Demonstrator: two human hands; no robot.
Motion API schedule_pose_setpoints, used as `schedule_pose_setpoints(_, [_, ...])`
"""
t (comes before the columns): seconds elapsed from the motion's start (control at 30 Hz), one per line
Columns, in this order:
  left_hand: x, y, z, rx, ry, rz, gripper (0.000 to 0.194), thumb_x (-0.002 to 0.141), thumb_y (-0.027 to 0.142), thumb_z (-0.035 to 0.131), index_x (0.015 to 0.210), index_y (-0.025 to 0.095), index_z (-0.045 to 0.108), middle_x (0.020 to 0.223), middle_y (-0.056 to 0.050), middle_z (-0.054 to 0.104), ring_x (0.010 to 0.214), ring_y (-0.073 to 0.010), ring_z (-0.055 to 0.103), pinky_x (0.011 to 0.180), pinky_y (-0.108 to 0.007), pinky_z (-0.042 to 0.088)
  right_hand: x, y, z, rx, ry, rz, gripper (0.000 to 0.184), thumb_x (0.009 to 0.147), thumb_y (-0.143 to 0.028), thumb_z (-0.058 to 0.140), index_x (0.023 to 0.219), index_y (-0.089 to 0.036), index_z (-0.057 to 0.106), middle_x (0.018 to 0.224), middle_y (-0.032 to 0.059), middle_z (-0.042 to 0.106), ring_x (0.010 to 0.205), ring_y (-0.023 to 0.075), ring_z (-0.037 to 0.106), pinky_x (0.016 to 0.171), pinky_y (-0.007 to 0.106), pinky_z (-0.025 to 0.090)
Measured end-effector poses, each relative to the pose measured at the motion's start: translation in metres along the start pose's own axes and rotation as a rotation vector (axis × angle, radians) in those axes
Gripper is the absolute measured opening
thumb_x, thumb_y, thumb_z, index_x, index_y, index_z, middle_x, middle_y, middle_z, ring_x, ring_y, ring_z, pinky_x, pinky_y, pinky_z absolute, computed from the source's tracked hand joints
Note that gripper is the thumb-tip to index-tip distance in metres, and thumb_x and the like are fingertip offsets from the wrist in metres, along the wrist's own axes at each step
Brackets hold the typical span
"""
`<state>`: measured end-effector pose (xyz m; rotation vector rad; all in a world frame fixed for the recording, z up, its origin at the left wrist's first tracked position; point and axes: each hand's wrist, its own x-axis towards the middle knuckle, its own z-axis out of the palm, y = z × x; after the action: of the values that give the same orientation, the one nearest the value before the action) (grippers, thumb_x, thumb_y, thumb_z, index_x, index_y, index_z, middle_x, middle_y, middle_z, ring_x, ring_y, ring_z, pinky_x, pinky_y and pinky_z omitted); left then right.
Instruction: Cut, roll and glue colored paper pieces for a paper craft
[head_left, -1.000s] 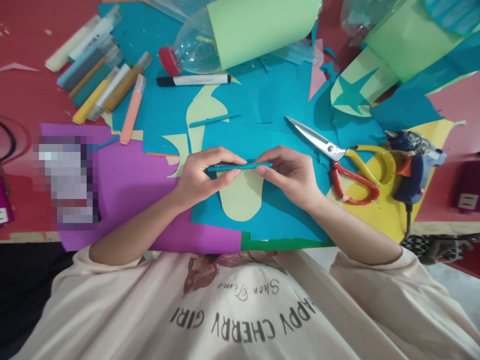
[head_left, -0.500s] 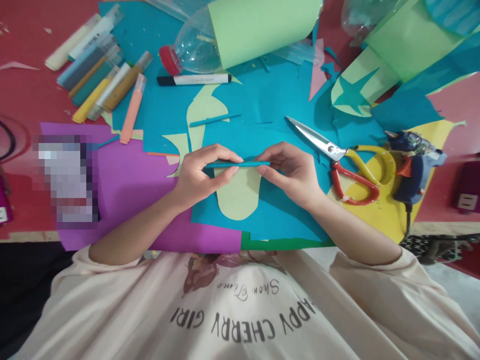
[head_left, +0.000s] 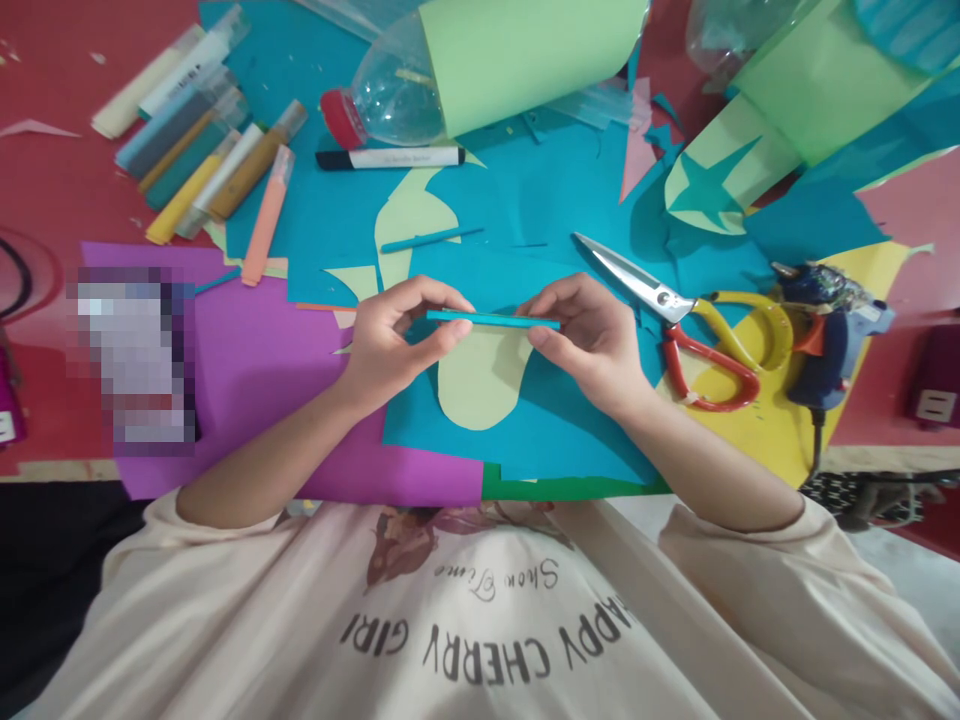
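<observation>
The fingers of the left hand [head_left: 390,335] pinch a blue strip [head_left: 495,320] toward its left end; those of the right hand [head_left: 592,330] pinch it toward its right end. The strip runs nearly level between them, above the blue sheet [head_left: 585,425]. A pale green piece [head_left: 480,385] shows along the strip's near edge, rounded end nearest the person; whether the two are joined cannot be told.

A band of blue sheet separates the right hand from the scissors [head_left: 660,300], their blades pointing far left, handles over yellow paper [head_left: 772,430]. The glue gun [head_left: 832,350] is just beside the handles. A wider stretch of sheet lies between the strip and the pen [head_left: 390,158], which sits just near of the bottle [head_left: 397,100]. Green scraps [head_left: 397,225] break that stretch on the left. Markers [head_left: 210,150] cluster far left. Purple paper [head_left: 262,370] passes the near edge of the red bench [head_left: 45,190].
</observation>
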<state>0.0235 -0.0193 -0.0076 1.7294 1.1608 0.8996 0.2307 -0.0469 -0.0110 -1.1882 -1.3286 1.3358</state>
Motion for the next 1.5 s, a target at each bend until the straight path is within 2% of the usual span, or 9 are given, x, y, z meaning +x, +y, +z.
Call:
schedule_pose_setpoints(0.1, [-0.002, -0.001, 0.001, 0.014, -0.052, 0.0, 0.021, 0.083, 0.04, 0.062, 0.082, 0.02, 0.068, 0.082, -0.003, 0.073, 0.075, -0.0156, 0.067, 0.064, -0.027, 0.055, 0.0, 0.001, 0.001, -0.014, -0.052, -0.037, 0.031, 0.081, -0.049, 0.071, 0.086, -0.021, 0.059, 0.084, 0.0014, 0.07, 0.08, 0.0137, 0.069, 0.07, 0.027, 0.056])
schedule_pose_setpoints(0.27, [-0.004, -0.003, 0.003, 0.003, -0.119, 0.064, 0.026, 0.086, 0.045, 0.063, 0.084, 0.02, 0.069, 0.083, -0.003, 0.074, 0.075, -0.0144, 0.068, 0.065, -0.024, 0.054, 0.001, 0.0, 0.001, -0.133, -0.114, -0.021, 0.034, 0.082, -0.053, 0.068, 0.083, -0.02, 0.065, 0.083, 0.0033, 0.073, 0.078, 0.0148, 0.07, 0.07, 0.028, 0.058])
schedule_pose_setpoints(0.47, [-0.004, -0.003, 0.003, -0.046, -0.082, 0.084, 0.018, 0.085, 0.037, 0.065, 0.084, 0.02, 0.069, 0.083, -0.002, 0.074, 0.073, -0.0128, 0.068, 0.064, -0.023, 0.055, 0.002, 0.0, -0.002, -0.187, -0.084, -0.081, 0.028, 0.083, -0.046, 0.068, 0.08, -0.019, 0.068, 0.08, 0.003, 0.073, 0.075, 0.0139, 0.069, 0.066, 0.026, 0.056])
schedule_pose_setpoints(0.77, [-0.003, -0.004, 0.002, -0.036, -0.049, 0.099, 0.013, 0.082, 0.032, 0.068, 0.081, 0.02, 0.068, 0.079, 0.0, 0.072, 0.072, -0.0129, 0.067, 0.062, -0.023, 0.055, 0.002, -0.001, -0.003, -0.219, -0.065, -0.088, 0.03, 0.084, -0.049, 0.067, 0.079, -0.019, 0.068, 0.079, 0.0025, 0.073, 0.07, 0.0132, 0.068, 0.061, 0.025, 0.055])
schedule_pose_setpoints(1.0, [-0.002, -0.006, 0.003, -0.039, -0.017, 0.132, 0.025, 0.083, 0.042, 0.07, 0.076, 0.02, 0.06, 0.074, 0.001, 0.067, 0.066, -0.0107, 0.064, 0.059, -0.022, 0.055, 0.002, 0.0, -0.004, -0.228, -0.029, -0.123, 0.027, 0.083, -0.046, 0.068, 0.079, -0.019, 0.069, 0.078, 0.0019, 0.074, 0.071, 0.0134, 0.068, 0.062, 0.025, 0.055])
schedule_pose_setpoints(1.1, [-0.002, -0.009, 0.005, -0.08, -0.023, 0.148, 0.031, 0.081, 0.048, 0.071, 0.083, 0.021, 0.055, 0.077, 0.002, 0.066, 0.068, -0.0102, 0.066, 0.062, -0.022, 0.057, 0.003, -0.001, -0.004, -0.234, -0.04, -0.106, 0.03, 0.083, -0.049, 0.068, 0.078, -0.02, 0.069, 0.079, 0.0021, 0.074, 0.072, 0.0141, 0.069, 0.063, 0.026, 0.055])
schedule_pose_setpoints(1.3, [-0.004, -0.013, 0.007, -0.136, -0.092, 0.215, 0.037, 0.086, 0.047, 0.066, 0.113, 0.026, 0.051, 0.091, 0.0, 0.069, 0.084, -0.0145, 0.072, 0.072, -0.027, 0.061, 0.003, -0.003, -0.003, -0.234, -0.068, -0.08, 0.033, 0.083, -0.052, 0.067, 0.078, -0.02, 0.069, 0.08, 0.0029, 0.075, 0.074, 0.0148, 0.069, 0.068, 0.028, 0.057])
schedule_pose_setpoints(1.5, [-0.004, -0.016, 0.005, -0.109, -0.095, 0.275, 0.038, 0.087, 0.042, 0.067, 0.118, 0.026, 0.051, 0.089, 0.001, 0.07, 0.08, -0.0138, 0.071, 0.071, -0.027, 0.061, 0.003, -0.003, -0.003, -0.235, -0.089, -0.07, 0.033, 0.083, -0.051, 0.066, 0.078, -0.019, 0.07, 0.081, 0.0032, 0.075, 0.074, 0.0146, 0.069, 0.068, 0.027, 0.057])
